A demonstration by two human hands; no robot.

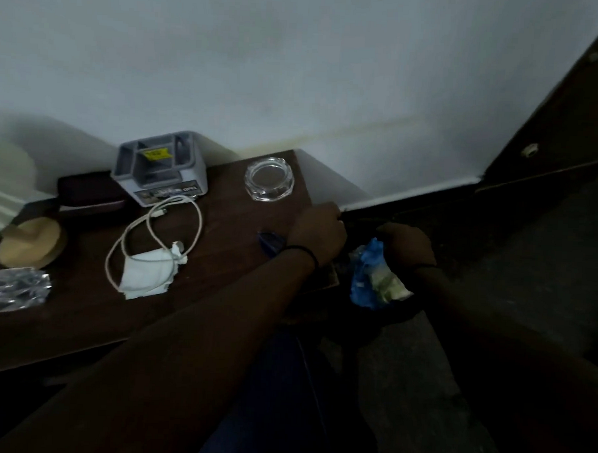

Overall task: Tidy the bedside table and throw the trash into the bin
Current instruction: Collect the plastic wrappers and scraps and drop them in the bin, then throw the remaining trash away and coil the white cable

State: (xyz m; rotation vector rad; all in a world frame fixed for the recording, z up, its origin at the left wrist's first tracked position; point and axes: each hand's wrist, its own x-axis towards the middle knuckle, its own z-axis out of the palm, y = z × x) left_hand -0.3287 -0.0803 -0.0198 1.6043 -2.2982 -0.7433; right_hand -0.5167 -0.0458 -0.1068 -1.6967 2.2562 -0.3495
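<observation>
Though dim, right hand (406, 246) grip round crinkly blue wrapper (369, 275); left hand (316, 234) grip unclear.

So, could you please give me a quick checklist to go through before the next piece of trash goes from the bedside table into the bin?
1. Trash left on the bedside table: crumpled tissue and clear wrapper present. Not ok.
2. Tissue free to lift: white cable lies over it. Not ok.
3. Left hand free: at the table's right edge, contents hidden. Cannot tell.
4. Right hand free: grips the blue wrapper. Not ok.
5. Bin location: too dark. Cannot tell.
6. Glass ashtray clear of hands. Ok.
</observation>
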